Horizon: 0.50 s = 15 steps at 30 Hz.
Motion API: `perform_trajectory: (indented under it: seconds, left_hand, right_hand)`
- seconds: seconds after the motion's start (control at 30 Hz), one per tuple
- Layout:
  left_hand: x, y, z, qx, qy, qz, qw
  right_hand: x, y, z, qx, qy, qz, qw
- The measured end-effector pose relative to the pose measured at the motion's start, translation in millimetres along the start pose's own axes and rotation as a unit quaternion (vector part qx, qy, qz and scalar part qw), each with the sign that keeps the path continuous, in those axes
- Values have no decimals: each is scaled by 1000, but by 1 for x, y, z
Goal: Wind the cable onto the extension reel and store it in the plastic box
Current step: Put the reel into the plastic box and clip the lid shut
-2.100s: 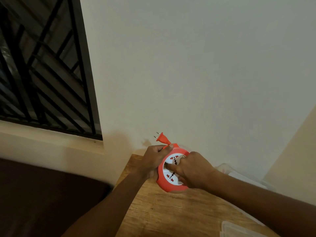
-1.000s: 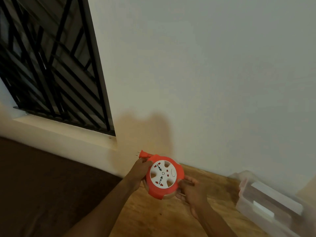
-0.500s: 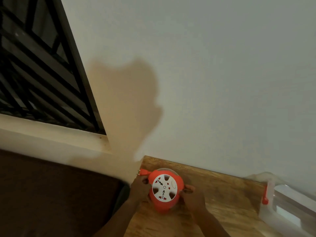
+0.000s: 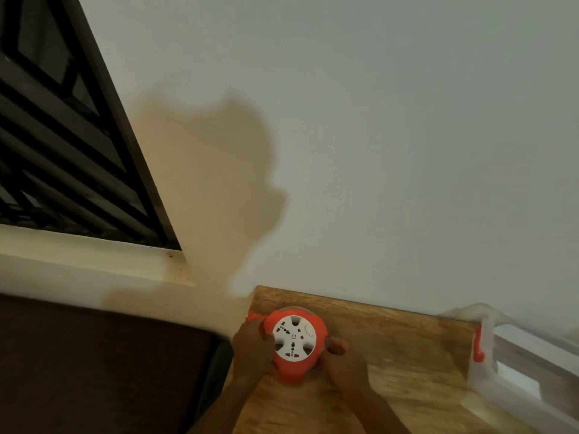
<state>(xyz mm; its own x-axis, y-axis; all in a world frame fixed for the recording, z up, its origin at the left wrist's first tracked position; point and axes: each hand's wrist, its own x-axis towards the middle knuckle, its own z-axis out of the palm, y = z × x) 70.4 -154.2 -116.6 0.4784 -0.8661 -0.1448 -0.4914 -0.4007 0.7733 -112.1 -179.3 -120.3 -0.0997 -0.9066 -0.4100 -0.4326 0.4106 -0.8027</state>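
Observation:
An orange extension reel with a white socket face sits low over the wooden table, near its far left corner. My left hand grips its left side, where the orange plug pokes out. On the opposite side, my right hand holds the reel's right edge. No loose cable shows. The clear plastic box with an orange latch stands at the table's right end.
A pale wall rises right behind the table. A barred window and its ledge fill the upper left. Dark brown ground lies left of the table's edge.
My right hand left the reel's white face and took its right edge. Both hands brought the reel down toward the table corner, and the box came into view at the right.

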Motion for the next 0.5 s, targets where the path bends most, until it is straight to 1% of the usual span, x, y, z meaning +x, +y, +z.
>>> perform_trajectory:
  seconds: [0.1,0.2,0.33,0.4,0.5]
  left_hand:
    - [-8,7,6,17,25,21,999]
    - [-18,17,17,13,17,46,999]
    - [-52,45,55,4,-37,98,994]
    - [-69,57,78,-10,-76,118,990]
    - [-99,84,117,-20,-125,133,983]
  right_hand:
    - [-7,7,-5,11,3,-5,1000]
    - [-17,14,-20,53,-20,-1,998]
    - [-46,44,-71,158,-28,-8,987]
    - [-63,65,-103,169,-14,-17,985]
    - [-90,102,-163,171,35,-12,985]
